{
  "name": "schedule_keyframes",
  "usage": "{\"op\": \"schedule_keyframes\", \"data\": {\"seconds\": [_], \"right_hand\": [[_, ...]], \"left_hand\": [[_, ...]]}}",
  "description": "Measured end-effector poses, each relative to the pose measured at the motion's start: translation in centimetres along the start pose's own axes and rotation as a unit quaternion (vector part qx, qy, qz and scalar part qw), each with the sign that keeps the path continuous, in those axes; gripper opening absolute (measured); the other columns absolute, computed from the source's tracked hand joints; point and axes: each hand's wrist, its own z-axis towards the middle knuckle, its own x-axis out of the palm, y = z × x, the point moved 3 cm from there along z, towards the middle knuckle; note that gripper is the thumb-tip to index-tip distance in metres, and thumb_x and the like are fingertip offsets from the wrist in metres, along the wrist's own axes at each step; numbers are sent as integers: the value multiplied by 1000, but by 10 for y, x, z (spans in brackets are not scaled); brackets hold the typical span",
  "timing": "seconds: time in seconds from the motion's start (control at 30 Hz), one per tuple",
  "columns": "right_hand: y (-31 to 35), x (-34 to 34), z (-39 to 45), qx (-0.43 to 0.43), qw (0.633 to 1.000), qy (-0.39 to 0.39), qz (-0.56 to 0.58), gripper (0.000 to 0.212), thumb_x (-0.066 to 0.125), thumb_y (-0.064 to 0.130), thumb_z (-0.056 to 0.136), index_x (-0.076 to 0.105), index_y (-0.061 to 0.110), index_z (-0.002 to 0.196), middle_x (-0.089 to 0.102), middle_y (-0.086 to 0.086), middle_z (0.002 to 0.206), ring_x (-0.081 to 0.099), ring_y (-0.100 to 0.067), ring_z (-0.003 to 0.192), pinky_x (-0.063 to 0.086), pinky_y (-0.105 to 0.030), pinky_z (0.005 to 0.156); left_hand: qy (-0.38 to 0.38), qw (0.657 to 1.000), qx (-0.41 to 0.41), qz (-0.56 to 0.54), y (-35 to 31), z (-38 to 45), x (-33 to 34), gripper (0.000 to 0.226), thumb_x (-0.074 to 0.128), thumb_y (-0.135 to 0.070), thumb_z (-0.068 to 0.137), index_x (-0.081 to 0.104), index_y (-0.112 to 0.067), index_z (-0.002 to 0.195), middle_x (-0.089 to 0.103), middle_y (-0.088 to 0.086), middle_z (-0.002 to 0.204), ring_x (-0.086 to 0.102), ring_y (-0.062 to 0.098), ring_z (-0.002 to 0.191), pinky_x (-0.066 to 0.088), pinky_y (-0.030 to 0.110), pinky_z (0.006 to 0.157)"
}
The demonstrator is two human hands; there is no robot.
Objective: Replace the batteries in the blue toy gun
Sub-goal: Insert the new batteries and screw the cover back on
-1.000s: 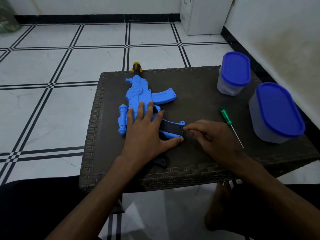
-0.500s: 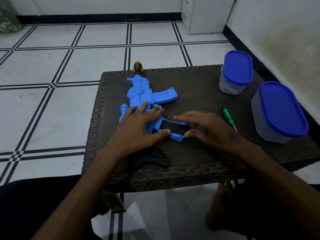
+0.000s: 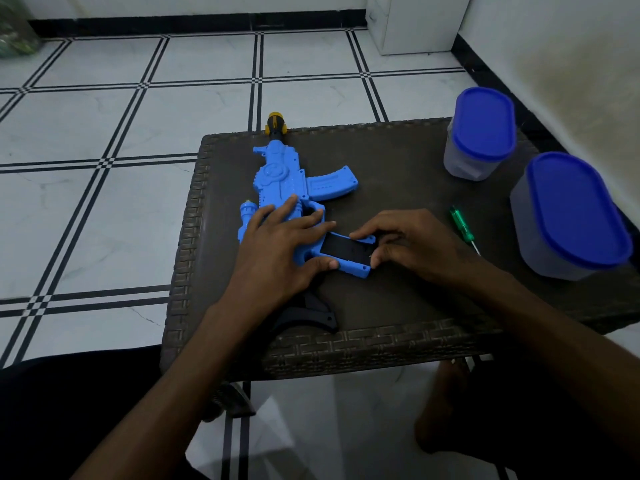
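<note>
The blue toy gun lies on the dark wicker table, its yellow-tipped muzzle over the far edge. My left hand lies flat across the gun's body with fingers spread and the thumb against the lower edge of the grip. A black battery cover sits in the blue grip. My right hand rests at the grip's right end, its curled fingertips on the cover's top and right edges. The gun's black stock pokes out below my left wrist. No batteries are in view.
A green-handled screwdriver lies just right of my right hand. Two clear containers with blue lids stand at the right: a small one at the back and a larger one nearer. The table's front edge is close to me.
My right hand has moved left onto the end of the grip and now touches the black cover. My left hand has slid slightly up the gun's body.
</note>
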Motion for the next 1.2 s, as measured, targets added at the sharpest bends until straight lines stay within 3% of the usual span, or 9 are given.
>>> {"op": "schedule_keyframes", "data": {"seconds": [0.07, 0.17, 0.37, 0.47, 0.6, 0.8, 0.93, 1.07, 1.2], "right_hand": [[-2, -2, 4, 8, 1000, 14, -6, 37, 82, 1, 70, 73, 7, 106, 69, 4, 93, 66, -3, 76, 47, -8, 71], [-1, -3, 6, 1, 999, 19, -26, 32, 80, 1, 72, 73, 5, 103, 72, 0, 95, 66, -3, 78, 43, -4, 71], [4, -1, 1, -26, 998, -3, -62, 29, 78, 8, 76, 72, 5, 104, 71, -6, 97, 65, -15, 82, 49, -27, 76], [2, 0, -1, -37, 995, 3, -95, 27, 76, 11, 78, 70, 6, 104, 69, -6, 99, 61, -13, 86, 46, -27, 77], [-1, 5, -3, -35, 992, 6, -124, 24, 68, 15, 87, 65, 6, 109, 65, -9, 104, 58, -18, 94, 37, -17, 79], [2, 2, 0, -41, 986, 31, -161, 25, 64, 12, 91, 63, 0, 113, 62, -17, 112, 57, -27, 104, 37, -24, 87], [2, -1, -2, -54, 981, 53, -180, 25, 61, 12, 93, 62, 2, 116, 62, -15, 115, 56, -25, 107, 41, -33, 92], [0, -5, -5, -89, 978, 50, -184, 22, 64, 6, 90, 66, 2, 111, 66, -14, 106, 62, -27, 100, 48, -40, 88], [-7, -8, -5, -112, 978, 35, -175, 27, 57, -1, 88, 66, 9, 111, 69, -6, 101, 64, -19, 95, 51, -33, 85]], "left_hand": [[-3, 1000, 1, 7, 0, 0, 1, 56, 66, -55, 81, 57, -33, 132, 52, -10, 142, 26, 23, 145, 18, 43, 114], [1, 1000, 3, 21, 1, 3, 3, 55, 65, -56, 81, 58, -34, 131, 53, -11, 141, 27, 24, 145, 21, 42, 109], [2, 1000, 3, 17, 6, 1, 8, 57, 58, -65, 81, 58, -36, 130, 53, -11, 141, 26, 24, 145, 22, 42, 109], [-9, 1000, -19, 4, -2, 1, 10, 65, 47, -76, 75, 61, -38, 126, 54, -7, 140, 26, 24, 145, 19, 41, 110], [-4, 1000, -19, -5, -5, 4, 13, 68, 52, -79, 71, 62, -38, 125, 53, -3, 142, 24, 24, 146, 17, 40, 112], [-3, 1000, -30, -3, -5, 5, 14, 77, 39, -84, 67, 61, -39, 125, 51, -5, 144, 19, 22, 147, 14, 40, 114], [-2, 999, -35, -9, -6, 5, 15, 73, 45, -82, 69, 62, -38, 126, 50, -6, 144, 18, 20, 148, 13, 39, 114], [-11, 999, -35, -14, -9, 1, 17, 64, 57, -74, 73, 61, -37, 126, 48, -6, 145, 17, 20, 148, 11, 37, 115], [-40, 997, -55, -44, -13, 0, 17, 57, 59, -71, 75, 64, -38, 121, 52, -9, 142, 20, 17, 147, 11, 36, 114]]}}
